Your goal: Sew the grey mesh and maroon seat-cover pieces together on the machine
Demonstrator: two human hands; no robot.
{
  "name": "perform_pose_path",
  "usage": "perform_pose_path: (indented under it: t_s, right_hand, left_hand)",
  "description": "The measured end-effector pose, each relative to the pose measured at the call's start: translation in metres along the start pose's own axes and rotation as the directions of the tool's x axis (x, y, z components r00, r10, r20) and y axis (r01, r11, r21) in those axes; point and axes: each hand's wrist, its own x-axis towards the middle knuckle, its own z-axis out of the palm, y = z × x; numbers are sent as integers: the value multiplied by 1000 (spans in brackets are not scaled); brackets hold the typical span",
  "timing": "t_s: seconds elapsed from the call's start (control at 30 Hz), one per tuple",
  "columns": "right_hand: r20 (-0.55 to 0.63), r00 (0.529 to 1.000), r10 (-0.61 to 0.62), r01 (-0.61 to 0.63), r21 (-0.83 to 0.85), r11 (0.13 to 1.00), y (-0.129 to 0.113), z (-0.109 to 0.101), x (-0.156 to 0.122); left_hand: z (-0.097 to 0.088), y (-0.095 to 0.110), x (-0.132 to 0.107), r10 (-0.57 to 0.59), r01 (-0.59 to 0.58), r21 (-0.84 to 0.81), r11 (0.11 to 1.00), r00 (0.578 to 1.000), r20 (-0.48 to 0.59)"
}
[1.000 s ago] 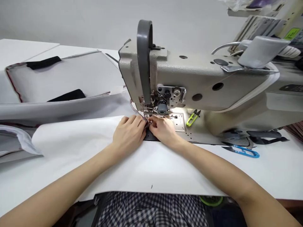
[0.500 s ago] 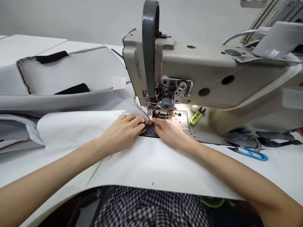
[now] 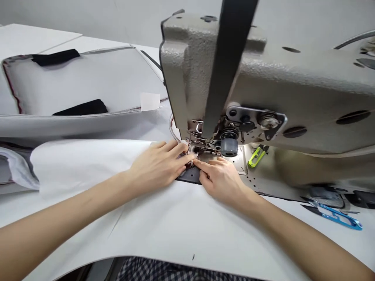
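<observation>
A sewing machine (image 3: 190, 74) stands in front of me, its needle area (image 3: 199, 147) just beyond my fingertips. My left hand (image 3: 159, 166) lies on white fabric (image 3: 84, 158), its fingers curled and closed on the edge beside the presser foot. From the other side, my right hand (image 3: 221, 177) holds the same edge with its index finger stretched to it and the other fingers folded under. The two index fingertips nearly meet. A thin piped edge (image 3: 172, 127) with dark red trim runs up behind the left fingers. My fingers hide the exact stitching point.
Yellow-green thread snips (image 3: 257, 157) lie on the machine bed, right of the needle. Blue thread snips (image 3: 336, 216) rest on the white table (image 3: 181, 230) farther right. Sewn grey-white panels (image 3: 111, 78) with black strips spread across the left side.
My view has moved closer to the machine, which looks larger. The left index finger now reaches farther toward the needle, over the fabric edge. Both hands remain beside the presser foot.
</observation>
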Motion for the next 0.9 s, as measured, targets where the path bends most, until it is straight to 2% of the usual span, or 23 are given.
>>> perform_pose_path:
  t_s: [0.07, 0.2, 0.37, 0.47, 0.57, 0.77, 0.9]
  right_hand:
    - [-44, 999, -18, 18, -1, 1000, 0, 2, -1]
    - [-150, 987, -57, 53, -35, 998, 2, 7, 0]
    - [-196, 980, -40, 32, -48, 998, 5, 12, 3]
    - [-238, 970, -49, 46, -20, 999, 7, 14, 4]
    - [-226, 974, -18, 25, 25, 999, 8, 13, 4]
    - [-193, 978, 75, -63, 68, 996, 6, 12, 4]
    - [-206, 974, 93, -75, 95, 993, 5, 14, 4]
  left_hand:
    - [3, 3, -4, -24, 24, 24, 999, 999, -32]
    - [7, 0, -3, 2, 1, 34, 999, 997, -77]
    - [9, -7, 4, 24, -22, 32, 999, 996, -88]
    - [11, -8, 4, 10, -14, -21, 1000, 985, -173]
    - [13, -11, 3, 9, -28, -76, 997, 971, -241]
    - [20, -30, 11, 227, -230, 20, 973, 939, -259]
    - [19, -26, 13, 178, -175, 32, 984, 962, -205]
